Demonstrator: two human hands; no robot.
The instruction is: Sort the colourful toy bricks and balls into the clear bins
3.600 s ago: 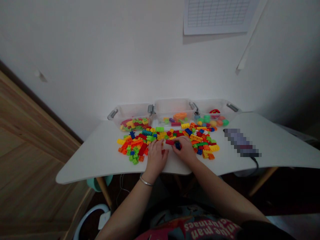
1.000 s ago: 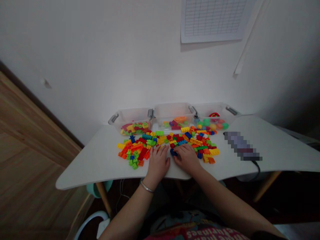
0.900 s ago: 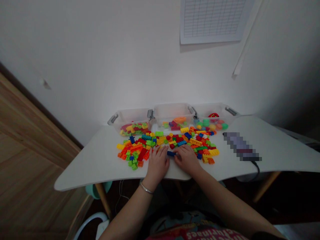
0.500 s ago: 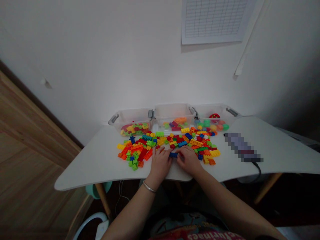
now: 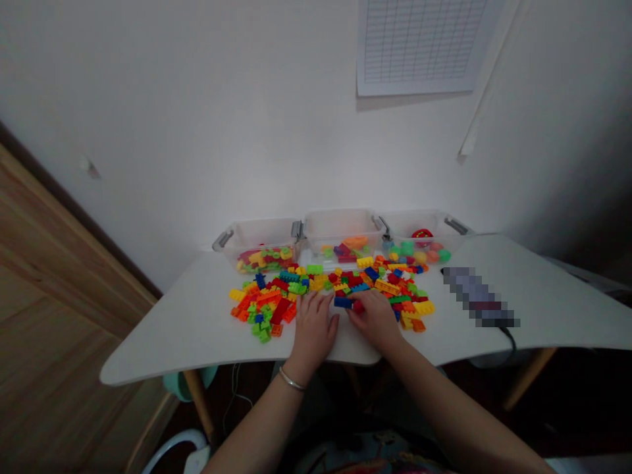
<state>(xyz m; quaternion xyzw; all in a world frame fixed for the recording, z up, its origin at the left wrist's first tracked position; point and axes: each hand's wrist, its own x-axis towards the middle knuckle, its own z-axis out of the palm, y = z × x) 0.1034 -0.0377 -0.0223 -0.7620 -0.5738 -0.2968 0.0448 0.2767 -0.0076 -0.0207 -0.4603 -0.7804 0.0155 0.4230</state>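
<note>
A long blue building brick (image 5: 342,302) is at the front of the loose pile, between my two hands. My right hand (image 5: 378,320) pinches its right end with bent fingers. A small red piece (image 5: 358,307) shows at those same fingers; whether it joins the blue brick I cannot tell. My left hand (image 5: 312,327), with a silver bracelet at the wrist, lies palm down just left of the brick. Its fingers are stretched out and the thumb stands apart, with nothing visible in its grasp. Red and orange bricks (image 5: 280,311) lie beside its fingertips.
Colourful bricks (image 5: 388,287) spread across the white table (image 5: 185,329). Behind them stand three clear plastic bins: the left bin (image 5: 261,230), the middle bin (image 5: 340,220) and the right bin (image 5: 419,220), each with toy pieces inside. A pixelated device (image 5: 476,296) with a black cable lies at right.
My left hand has come away from the blue brick and its thumb has opened out. My right hand keeps the brick, and the red piece now shows at its fingers. The view has tilted slightly.
</note>
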